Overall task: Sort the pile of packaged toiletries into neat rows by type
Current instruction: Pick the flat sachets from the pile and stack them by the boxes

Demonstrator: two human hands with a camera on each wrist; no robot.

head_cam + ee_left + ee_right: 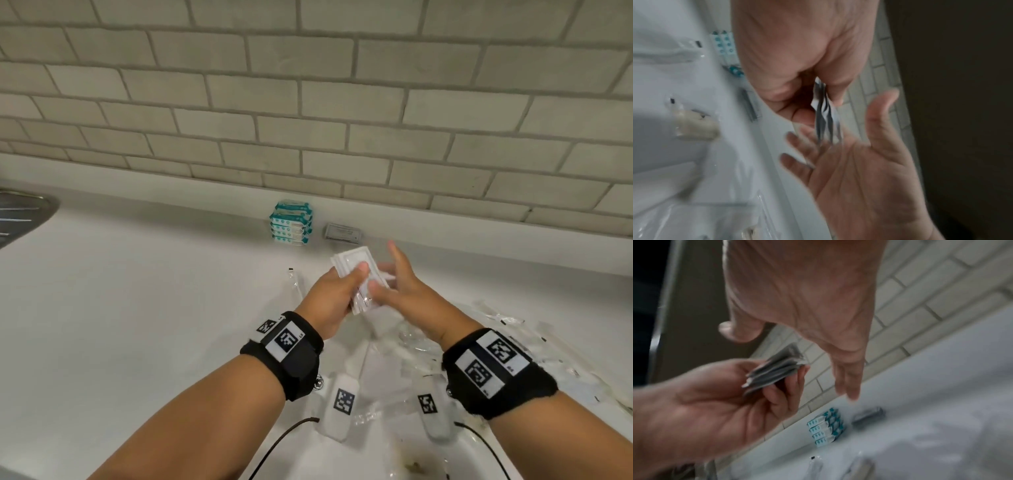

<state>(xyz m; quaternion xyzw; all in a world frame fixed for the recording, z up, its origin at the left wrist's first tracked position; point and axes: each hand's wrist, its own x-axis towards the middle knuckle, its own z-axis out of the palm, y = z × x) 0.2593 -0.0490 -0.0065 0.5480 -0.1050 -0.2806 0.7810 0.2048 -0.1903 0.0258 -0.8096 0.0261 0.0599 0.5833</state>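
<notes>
My left hand (337, 291) grips a small stack of flat white sachets (352, 265), thumb on top; the same sachets (774, 371) show edge-on in the right wrist view and again (825, 113) in the left wrist view. Beside the stack my right hand (397, 274) has straight fingers, and its thumb touches the sachets' near edge. Near the wall stands a neat row of teal-and-white packets (291, 222), with a small grey packet (343, 233) to its right. A pile of clear-wrapped toiletries (496, 329) lies under and right of my right wrist.
The white counter (137, 291) runs to a tiled wall (308, 102). A steel sink drainer (20, 212) shows at the far left. One clear-wrapped item with a black tip (294, 281) lies alone left of my left hand.
</notes>
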